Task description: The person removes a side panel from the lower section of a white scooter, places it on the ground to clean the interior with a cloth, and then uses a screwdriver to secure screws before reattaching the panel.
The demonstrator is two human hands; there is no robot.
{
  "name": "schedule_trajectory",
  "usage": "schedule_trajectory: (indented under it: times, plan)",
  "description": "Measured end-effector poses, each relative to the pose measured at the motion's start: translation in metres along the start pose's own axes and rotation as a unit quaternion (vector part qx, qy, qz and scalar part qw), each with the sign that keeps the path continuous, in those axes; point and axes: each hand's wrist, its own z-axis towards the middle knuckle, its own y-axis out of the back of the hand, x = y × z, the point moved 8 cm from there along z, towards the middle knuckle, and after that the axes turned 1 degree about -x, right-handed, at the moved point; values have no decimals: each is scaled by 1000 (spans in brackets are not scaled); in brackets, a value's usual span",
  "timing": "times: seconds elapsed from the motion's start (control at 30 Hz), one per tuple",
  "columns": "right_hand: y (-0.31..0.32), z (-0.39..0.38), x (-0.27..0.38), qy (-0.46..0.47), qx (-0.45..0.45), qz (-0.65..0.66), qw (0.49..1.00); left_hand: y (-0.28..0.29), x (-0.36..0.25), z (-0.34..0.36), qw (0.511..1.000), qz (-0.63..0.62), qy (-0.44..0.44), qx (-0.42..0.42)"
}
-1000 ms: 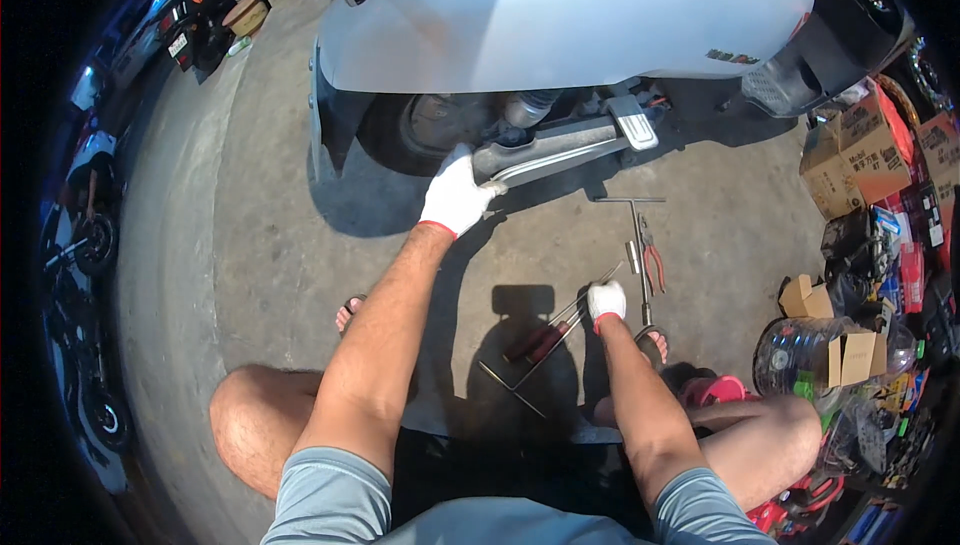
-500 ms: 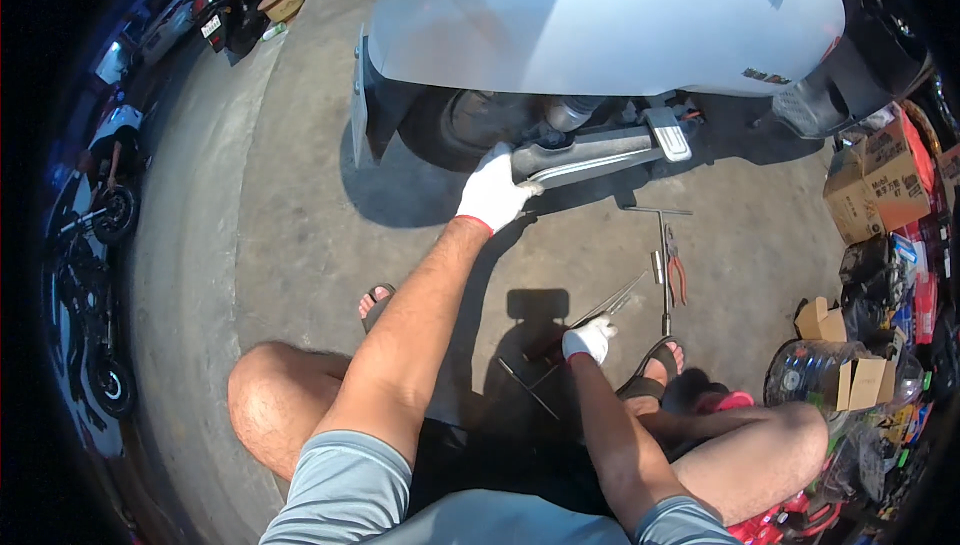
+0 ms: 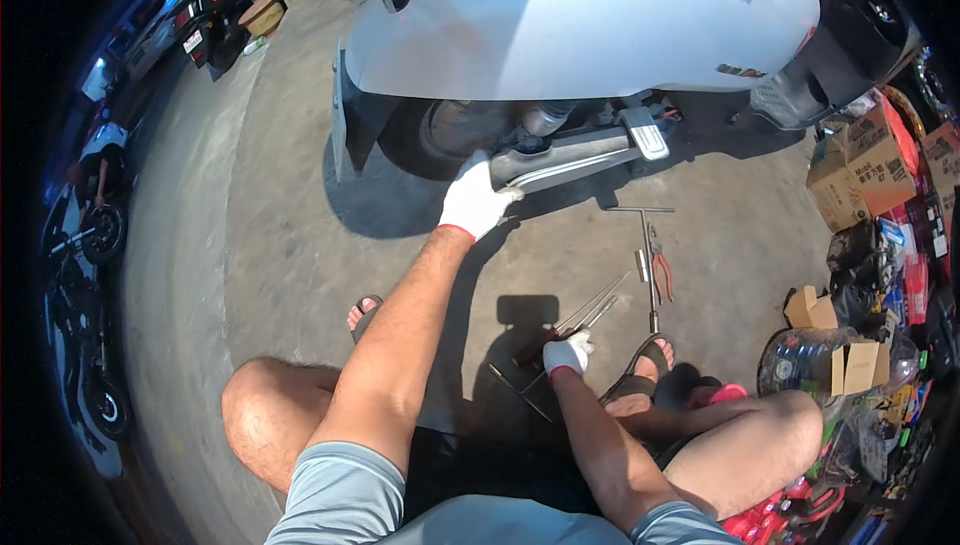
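My left hand [image 3: 474, 199], in a white glove with a red cuff, is closed round the rear end of a dark exhaust muffler [image 3: 565, 160] with a silver strip. This sits low on a pale grey scooter [image 3: 600, 25], beside its rear wheel [image 3: 450, 140]. My right hand [image 3: 568, 353], gloved alike, is down at the ground near my right foot. Its fingers are curled over the stem of a T-handle wrench [image 3: 522, 391]; the grip itself is partly hidden. A screwdriver [image 3: 532, 347] with a dark reddish handle lies against that hand.
Another T-handle wrench [image 3: 648, 265] and red-handled pliers [image 3: 661, 273] lie on the concrete ahead of my right foot. Cardboard boxes [image 3: 862, 170] and a large clear plastic bottle [image 3: 795, 360] crowd the right side. Parked motorbikes [image 3: 95, 275] line the far left.
The whole view has shifted, so the scooter appears slightly further left. My right hand has drawn back a little along the tools, baring more of their shafts. My left hand keeps its place on the muffler.
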Motion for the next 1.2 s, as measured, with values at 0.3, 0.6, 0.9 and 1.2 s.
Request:
schedule_trajectory:
  times: [0.3,0.6,0.9,1.2]
  plan:
    - [-5,-1,1,13,-41,32,999,2,6,-2,1000,24,9,5]
    - [-22,-24,41,31,120,497,859,7,18,-3,998,52,15,-11]
    - [-40,-129,102,253,248,407,842,-4,0,-1,999,44,22,13]
    - [-24,-153,127,154,404,515,740,-7,-4,-4,999,17,18,19]
